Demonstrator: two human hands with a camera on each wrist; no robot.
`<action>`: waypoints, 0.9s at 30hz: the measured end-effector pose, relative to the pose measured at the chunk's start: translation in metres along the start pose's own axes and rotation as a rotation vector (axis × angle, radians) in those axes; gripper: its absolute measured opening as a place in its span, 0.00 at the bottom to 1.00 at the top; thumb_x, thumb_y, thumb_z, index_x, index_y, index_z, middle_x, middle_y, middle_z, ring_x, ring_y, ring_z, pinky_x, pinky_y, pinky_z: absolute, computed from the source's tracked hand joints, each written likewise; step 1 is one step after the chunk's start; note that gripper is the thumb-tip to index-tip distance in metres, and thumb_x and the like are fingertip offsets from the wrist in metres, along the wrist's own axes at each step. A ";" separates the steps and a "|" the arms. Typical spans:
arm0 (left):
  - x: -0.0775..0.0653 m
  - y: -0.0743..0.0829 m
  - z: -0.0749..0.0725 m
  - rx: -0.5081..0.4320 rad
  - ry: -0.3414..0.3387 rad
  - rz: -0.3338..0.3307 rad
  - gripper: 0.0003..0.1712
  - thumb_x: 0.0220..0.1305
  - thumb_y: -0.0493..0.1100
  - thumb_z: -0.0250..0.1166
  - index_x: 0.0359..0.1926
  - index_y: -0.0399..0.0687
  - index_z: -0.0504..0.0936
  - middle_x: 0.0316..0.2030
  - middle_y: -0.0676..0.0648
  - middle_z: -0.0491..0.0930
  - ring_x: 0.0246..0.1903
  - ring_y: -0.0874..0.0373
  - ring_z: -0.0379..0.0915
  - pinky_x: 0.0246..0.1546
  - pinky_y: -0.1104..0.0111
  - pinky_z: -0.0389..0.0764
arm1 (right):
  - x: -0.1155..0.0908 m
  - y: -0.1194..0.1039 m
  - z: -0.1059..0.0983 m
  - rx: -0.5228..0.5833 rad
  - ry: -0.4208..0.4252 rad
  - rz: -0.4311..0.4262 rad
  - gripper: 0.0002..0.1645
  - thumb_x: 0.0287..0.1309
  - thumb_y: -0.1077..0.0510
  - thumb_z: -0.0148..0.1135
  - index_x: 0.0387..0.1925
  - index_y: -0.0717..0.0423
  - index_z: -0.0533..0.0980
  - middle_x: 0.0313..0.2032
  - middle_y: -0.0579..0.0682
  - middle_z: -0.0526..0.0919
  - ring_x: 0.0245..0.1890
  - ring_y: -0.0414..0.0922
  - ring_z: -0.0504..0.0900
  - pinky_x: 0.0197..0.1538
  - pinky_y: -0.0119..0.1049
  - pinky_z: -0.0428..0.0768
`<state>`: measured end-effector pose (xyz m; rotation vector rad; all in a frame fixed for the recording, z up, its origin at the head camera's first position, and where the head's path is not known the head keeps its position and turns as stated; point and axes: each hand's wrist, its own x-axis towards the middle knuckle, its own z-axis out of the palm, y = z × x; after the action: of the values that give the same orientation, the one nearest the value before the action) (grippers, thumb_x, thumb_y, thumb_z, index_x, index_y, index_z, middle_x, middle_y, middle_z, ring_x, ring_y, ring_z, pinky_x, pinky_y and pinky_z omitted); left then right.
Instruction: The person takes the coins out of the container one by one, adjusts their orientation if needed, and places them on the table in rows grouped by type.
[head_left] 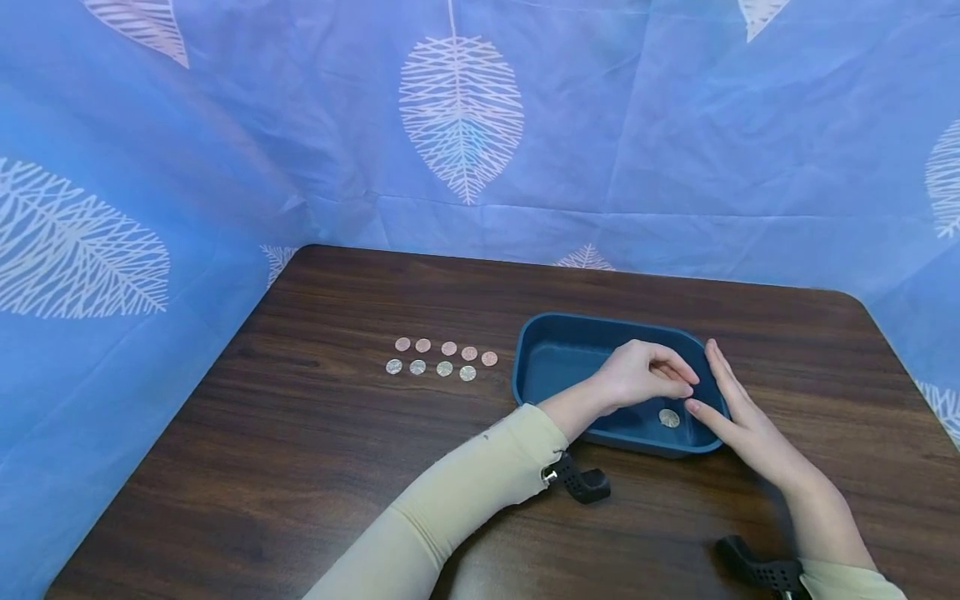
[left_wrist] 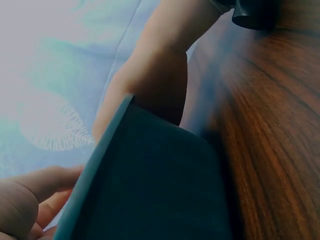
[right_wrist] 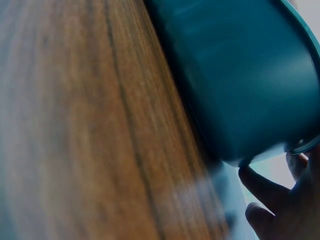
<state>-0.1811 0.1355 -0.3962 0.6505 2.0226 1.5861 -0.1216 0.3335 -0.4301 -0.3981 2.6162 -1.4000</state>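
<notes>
A blue plastic bin (head_left: 555,354) stands on the table, with one silver coin (head_left: 669,418) on its floor near the right end. My left hand (head_left: 641,375) reaches over the near rim into the bin, its fingers bent and the thumb close to the fingertips, just above that coin. I cannot tell whether a coin is between those fingertips. At the bin's right end, my right hand (head_left: 750,425) holds the wall, thumb over the rim on the inside and fingers along the outside. In the right wrist view, fingertips (right_wrist: 260,187) touch the bin's outer wall (right_wrist: 240,90).
Left of the bin lie two rows of coins on the dark wooden table (head_left: 300,467): copper coins (head_left: 449,348) behind, silver coins (head_left: 445,368) in front. A blue leaf-patterned cloth (head_left: 562,125) hangs behind the table. Black wrist mounts (head_left: 585,483) stick out from both sleeves.
</notes>
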 end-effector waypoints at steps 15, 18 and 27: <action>0.003 -0.005 0.008 0.206 -0.019 -0.144 0.09 0.61 0.33 0.65 0.43 0.44 0.84 0.30 0.54 0.83 0.29 0.70 0.75 0.31 0.79 0.74 | -0.001 -0.001 0.001 0.016 -0.004 -0.019 0.47 0.72 0.56 0.47 0.72 0.31 0.26 0.72 0.37 0.21 0.70 0.50 0.20 0.54 0.77 0.31; 0.005 -0.006 0.009 0.309 -0.050 -0.142 0.10 0.60 0.32 0.65 0.43 0.44 0.84 0.30 0.55 0.82 0.29 0.70 0.74 0.28 0.80 0.72 | 0.000 -0.001 0.001 0.022 -0.007 -0.024 0.47 0.72 0.57 0.46 0.72 0.31 0.26 0.72 0.37 0.21 0.70 0.48 0.20 0.54 0.77 0.32; 0.008 -0.009 0.012 0.630 -0.154 -0.112 0.12 0.61 0.38 0.67 0.46 0.51 0.85 0.30 0.60 0.78 0.29 0.73 0.70 0.29 0.83 0.69 | -0.002 -0.001 0.001 0.016 -0.012 -0.033 0.47 0.72 0.58 0.46 0.72 0.31 0.26 0.71 0.36 0.21 0.70 0.47 0.20 0.54 0.77 0.32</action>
<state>-0.1803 0.1479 -0.4077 0.8292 2.3883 0.7896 -0.1195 0.3327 -0.4298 -0.4476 2.5991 -1.4231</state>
